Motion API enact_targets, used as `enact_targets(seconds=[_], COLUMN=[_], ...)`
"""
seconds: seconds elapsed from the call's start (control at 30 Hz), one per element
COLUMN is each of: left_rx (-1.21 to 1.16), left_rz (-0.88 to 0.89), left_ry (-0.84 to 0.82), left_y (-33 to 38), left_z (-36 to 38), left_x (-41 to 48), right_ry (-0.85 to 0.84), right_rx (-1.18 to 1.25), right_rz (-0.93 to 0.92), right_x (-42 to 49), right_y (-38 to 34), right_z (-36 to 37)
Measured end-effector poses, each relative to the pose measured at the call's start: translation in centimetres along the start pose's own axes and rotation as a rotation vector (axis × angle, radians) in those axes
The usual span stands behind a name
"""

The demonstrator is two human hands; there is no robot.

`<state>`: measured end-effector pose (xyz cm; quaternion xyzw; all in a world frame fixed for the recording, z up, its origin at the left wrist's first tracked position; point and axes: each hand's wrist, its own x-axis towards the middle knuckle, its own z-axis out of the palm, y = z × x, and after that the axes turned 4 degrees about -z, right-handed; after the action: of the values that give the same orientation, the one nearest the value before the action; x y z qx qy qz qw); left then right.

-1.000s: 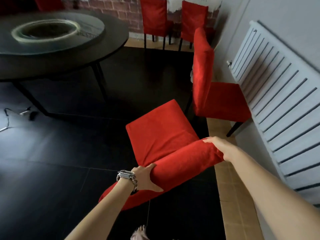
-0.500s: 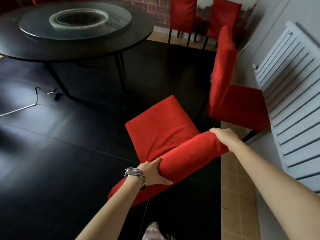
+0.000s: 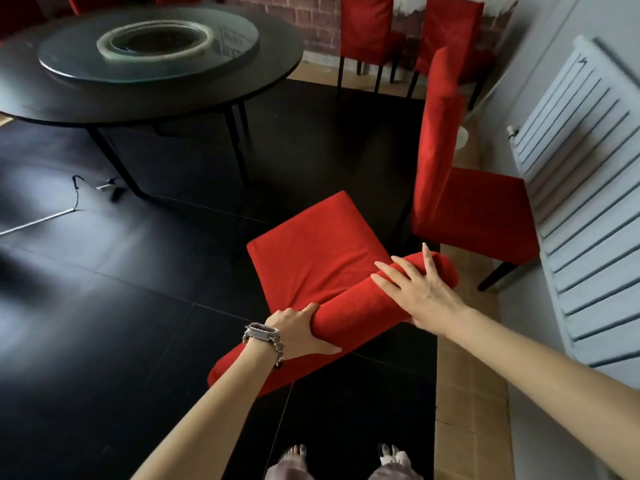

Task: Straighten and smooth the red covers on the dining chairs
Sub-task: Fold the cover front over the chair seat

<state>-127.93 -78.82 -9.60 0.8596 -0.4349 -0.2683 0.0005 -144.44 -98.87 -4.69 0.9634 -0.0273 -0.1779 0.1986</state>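
Observation:
A dining chair in a red cover [image 3: 311, 258] stands right below me, its seat pointing away and its backrest top nearest me. My left hand [image 3: 298, 330], with a watch on the wrist, grips the left part of the backrest top, fingers curled over the far side and thumb on the near side. My right hand [image 3: 415, 289] lies flat on the right part of the backrest top with fingers spread and straight. A second red-covered chair [image 3: 460, 202] stands to the right, side-on beside the radiator.
A round black table [image 3: 166, 95] with a glass turntable stands at the upper left. Two more red-covered chairs [image 3: 367, 29] line the brick wall at the back. A white radiator [image 3: 588, 188] runs along the right wall. A cable [image 3: 52, 216] lies on the dark floor.
My right hand has let go of the backrest's right end and slid left along its top, fingers now spread flat. My left hand keeps its grip. The view has shifted closer.

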Motion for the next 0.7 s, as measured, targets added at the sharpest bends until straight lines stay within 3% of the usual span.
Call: enact_targets(seconds=[0.17,0.7], left_rx=[-0.090,0.012], left_rz=[-0.065,-0.105], left_ry=[0.150,0.239], left_y=[4.1,17.9], left_z=[0.4,-0.1], left_x=[1.1,9.7], right_ry=[0.064,0.041], right_rx=[0.071,0.335], right_rz=[0.012,0.187], right_x=[0.6,-1.5], right_y=[3.0,15.0], right_z=[1.6,11.4])
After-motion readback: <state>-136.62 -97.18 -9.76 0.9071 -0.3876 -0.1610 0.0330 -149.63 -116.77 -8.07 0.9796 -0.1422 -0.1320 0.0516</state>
